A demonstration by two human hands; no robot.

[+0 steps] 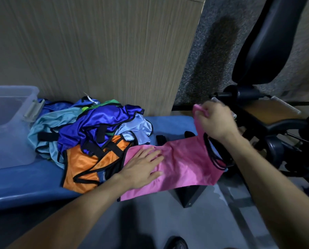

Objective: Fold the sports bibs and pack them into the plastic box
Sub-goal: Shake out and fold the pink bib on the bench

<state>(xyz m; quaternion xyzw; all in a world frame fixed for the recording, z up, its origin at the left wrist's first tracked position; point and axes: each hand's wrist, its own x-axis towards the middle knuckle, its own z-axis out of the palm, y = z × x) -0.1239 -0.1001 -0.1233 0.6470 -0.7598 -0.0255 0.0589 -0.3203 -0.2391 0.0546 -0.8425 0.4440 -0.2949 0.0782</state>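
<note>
A pink bib (182, 166) with black trim lies spread over the right end of the blue bench (24, 184). My left hand (143, 168) presses flat on its left part with straight fingers. My right hand (216, 121) grips one pink shoulder strap and holds it lifted above the bench. To the left is a heap of bibs: an orange one (85, 164) in front, a dark blue one (103, 123) on top, light blue ones (47, 126) behind. A clear plastic box (8, 123) stands at the bench's far left, seemingly holding nothing.
A wooden panel (96, 47) rises behind the bench. Black exercise equipment with a padded seat (268, 44) stands to the right, close to my right hand. A grey floor (204, 221) lies below, with a dark shoe (175, 243) at the bottom edge.
</note>
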